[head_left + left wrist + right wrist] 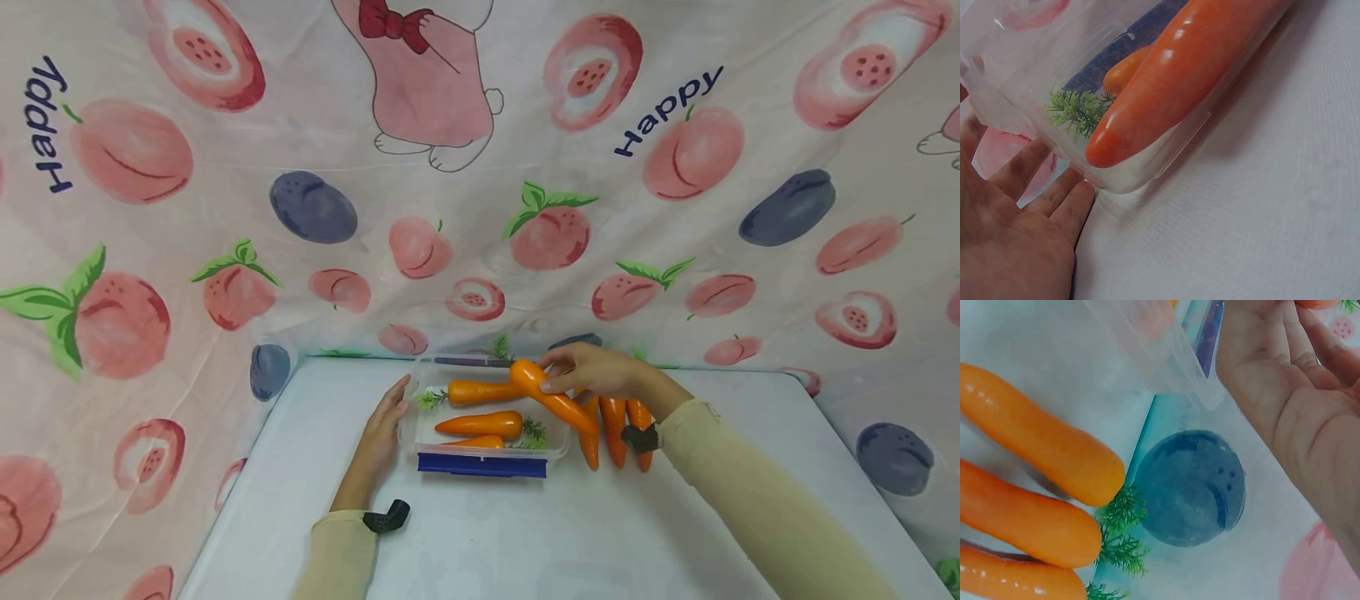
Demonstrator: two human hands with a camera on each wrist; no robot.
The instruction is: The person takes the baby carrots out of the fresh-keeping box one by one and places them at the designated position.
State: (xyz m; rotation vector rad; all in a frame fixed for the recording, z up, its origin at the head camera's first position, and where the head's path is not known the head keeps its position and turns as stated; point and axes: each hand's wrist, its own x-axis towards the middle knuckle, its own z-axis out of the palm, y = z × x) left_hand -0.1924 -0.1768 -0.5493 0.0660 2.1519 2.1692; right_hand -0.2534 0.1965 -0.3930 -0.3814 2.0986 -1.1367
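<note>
A clear plastic box (423, 429) with a blue clip along its front edge stands on the table. Inside lie orange toy carrots: a rear one (480, 392), a middle one (483, 426) and a front one (476, 443) partly hidden by the box's edge. My left hand (381, 433) rests against the box's left side, its fingers fairly straight in the left wrist view. Above the box's right side, my right hand (596, 371) pinches another carrot (557, 403) between thumb and fingers, tilted with its thick end up left. The right wrist view barely shows that carrot.
Right of the box lie three more carrots (1029, 515) side by side, green tops toward the back; my right hand partly covers them in the head view. Behind the white table (480, 542) hangs a fruit-print cloth (465, 192).
</note>
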